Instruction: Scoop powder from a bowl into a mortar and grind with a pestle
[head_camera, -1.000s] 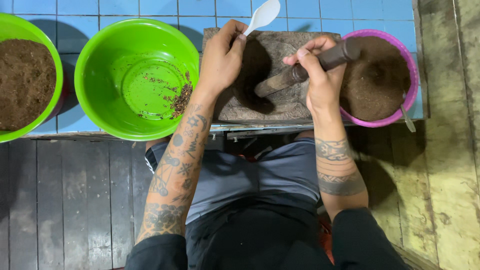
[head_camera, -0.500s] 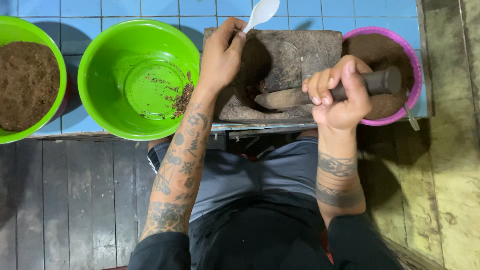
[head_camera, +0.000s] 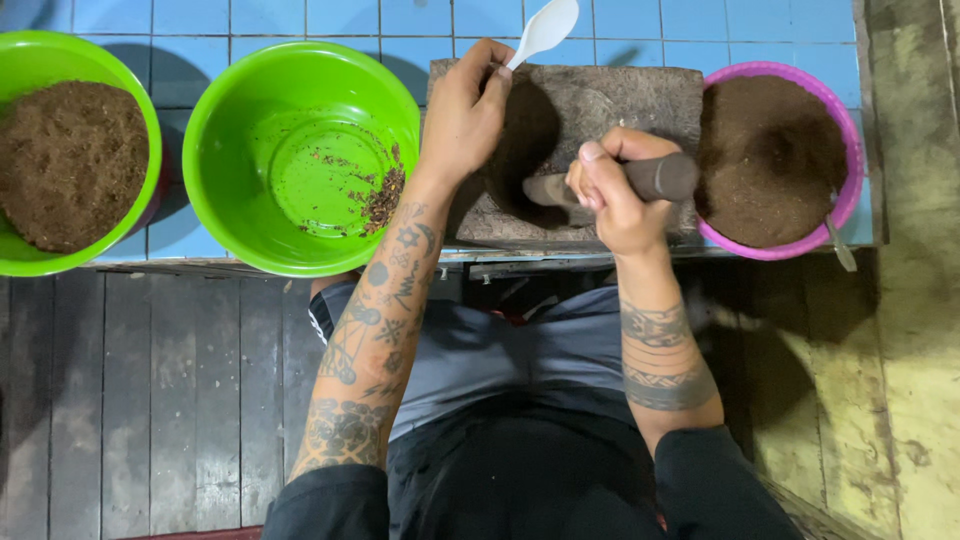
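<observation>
Blue tiled counter (head_camera: 300, 20): right hand (head_camera: 610, 195) gripping pestle (head_camera: 640, 180), pulled back leftward; left hand (head_camera: 465, 110) still pinching white spoon (head_camera: 545, 28).

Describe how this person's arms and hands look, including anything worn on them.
Both hands, the left hand and the right hand, are bare, with no gloves or rings visible. Dark tattoos cover both forearms: scattered symbols on the left, bands on the right. Black sleeves are pushed up near the elbows.
</observation>
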